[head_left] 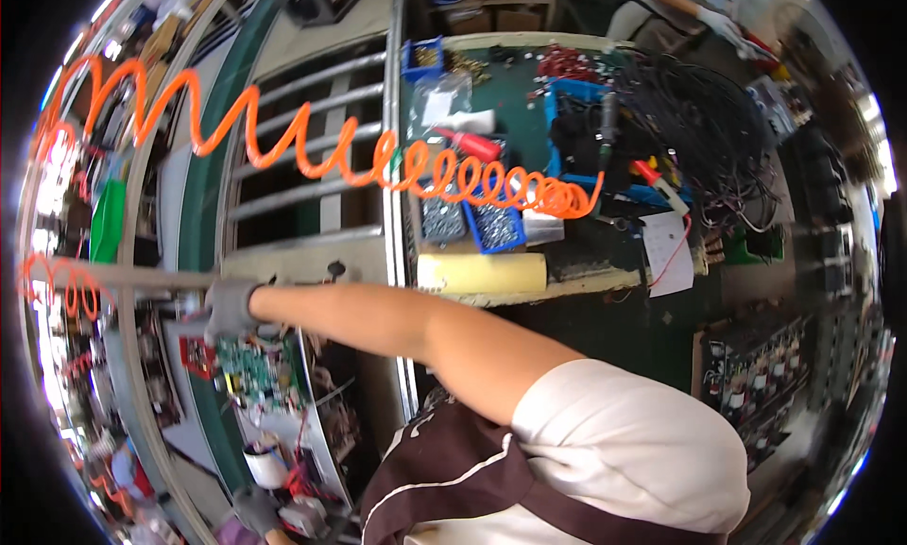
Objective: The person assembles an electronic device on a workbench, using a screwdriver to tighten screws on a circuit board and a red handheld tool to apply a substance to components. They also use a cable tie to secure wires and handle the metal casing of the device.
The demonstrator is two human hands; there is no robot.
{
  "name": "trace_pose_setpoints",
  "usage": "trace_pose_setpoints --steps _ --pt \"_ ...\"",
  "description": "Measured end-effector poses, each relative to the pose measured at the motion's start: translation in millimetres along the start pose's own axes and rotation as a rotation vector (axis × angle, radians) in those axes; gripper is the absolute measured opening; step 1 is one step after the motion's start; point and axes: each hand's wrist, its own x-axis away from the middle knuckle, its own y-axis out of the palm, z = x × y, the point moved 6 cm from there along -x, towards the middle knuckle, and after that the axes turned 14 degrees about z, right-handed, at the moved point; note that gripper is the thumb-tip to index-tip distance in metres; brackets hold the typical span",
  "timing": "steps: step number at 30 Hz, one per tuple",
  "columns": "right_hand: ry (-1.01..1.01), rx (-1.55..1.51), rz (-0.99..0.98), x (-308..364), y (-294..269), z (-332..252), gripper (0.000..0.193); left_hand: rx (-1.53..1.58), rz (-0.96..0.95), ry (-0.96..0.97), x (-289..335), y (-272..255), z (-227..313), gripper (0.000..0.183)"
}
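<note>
My right arm reaches across to the left. In its grey glove, my right hand [231,309] has its fingers curled down at the edge of an open unit; what they hold, if anything, I cannot make out. Just below it lies a green circuit board [255,370] with many parts on it, and a small red box [196,356] sits beside the board. Low at the left, my left hand [255,510], also gloved in grey, is close to a grey-white block [304,517]; its fingers are too blurred to read. A white cylinder [266,467] and red wires [304,474] lie above that hand.
An orange coiled hose [312,153] stretches across the upper view to a driver [607,120]. The workbench [510,82] carries blue screw bins [496,226], a yellow roll [482,273], black cables [704,129] and a paper sheet [667,252]. A gloved co-worker [680,11] is at the upper right.
</note>
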Motion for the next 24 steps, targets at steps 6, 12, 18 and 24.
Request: trace_pose_setpoints --steps 6,12,18,24 --pt "-0.146 0.041 0.697 127 -77 96 0.047 0.335 0.398 0.06 106 -109 27 0.029" --pt "0.005 0.605 1.058 197 -201 188 0.033 0.369 0.538 0.072 152 -96 35 0.028" --pt "0.072 0.679 0.866 156 -312 276 0.053 0.468 0.679 -0.035 133 -104 48 0.02" --pt "0.442 1.068 0.807 145 -345 322 0.057 0.468 0.73 -0.026 134 -115 52 0.023"
